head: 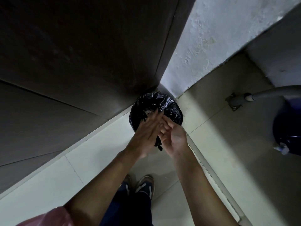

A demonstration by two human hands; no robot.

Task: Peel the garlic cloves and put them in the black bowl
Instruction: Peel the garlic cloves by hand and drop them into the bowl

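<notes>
I stand on a tiled floor and look down at a small bin lined with a black plastic bag (171, 105) in the corner. Pale scraps lie inside the bag. My left hand (147, 128) is held flat over the bin with straight fingers, its palm against the fingers of my right hand (173, 137). My right hand is relaxed and slightly cupped, and holds nothing that I can see. No garlic clove and no black bowl is in view.
A dark wooden door (81, 54) stands at the left and a white rough wall (211, 38) at the right. A grey pipe (268, 93) and a dark blue container (288, 128) sit at the right edge. My shoes (143, 185) are below.
</notes>
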